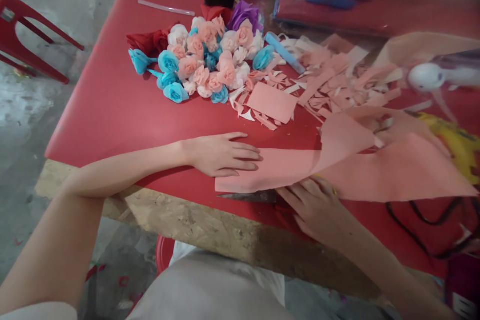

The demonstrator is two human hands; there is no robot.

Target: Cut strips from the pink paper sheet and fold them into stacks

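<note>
A long strip of pink crepe paper (285, 162) lies along the front of the red table. My left hand (221, 154) rests flat on its left part, fingers spread and pointing right. At the strip's lower edge, my right hand (313, 205) has bent fingers over the back end of a pair of scissors (249, 197). The dark, pointed blade sticks out to the left, just below the paper; the handle is hidden. To the right, the strip joins a wider, curled pink sheet (397, 167).
Paper roses (202, 67) in pink, white, blue lie bunched behind my hands. Pink scraps (337, 77), a rounded pink paper piece (273, 103), a light blue stick (285, 53) and a white glue gun (427, 77) lie rightward. A red stool (22, 30) stands left.
</note>
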